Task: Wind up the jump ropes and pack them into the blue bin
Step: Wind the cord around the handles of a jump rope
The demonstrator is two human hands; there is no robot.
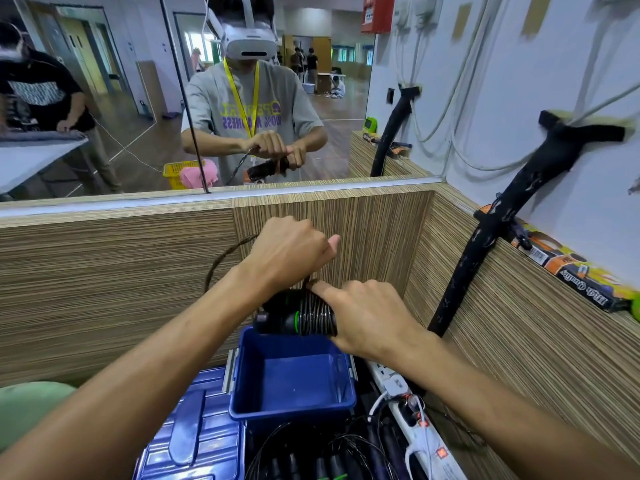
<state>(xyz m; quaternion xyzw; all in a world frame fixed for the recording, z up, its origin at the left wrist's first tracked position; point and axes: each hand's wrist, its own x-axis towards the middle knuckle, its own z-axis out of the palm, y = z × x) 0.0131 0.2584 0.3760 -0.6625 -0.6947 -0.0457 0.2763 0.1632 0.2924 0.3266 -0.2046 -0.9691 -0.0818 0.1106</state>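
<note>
Black cord half wound on the jump rope [304, 315], held above the blue bin [292, 382].

The right hand [367, 317] curls round the paired handles, its forefinger pinning the coils; the left hand [289, 251] is closed on the loose cord, pulling it taut. The cord looks thin, springy and slick, likely to unwind if released, so the light, stiff handles seem the best hold. More ropes [311, 459] lie below the bin.
</note>
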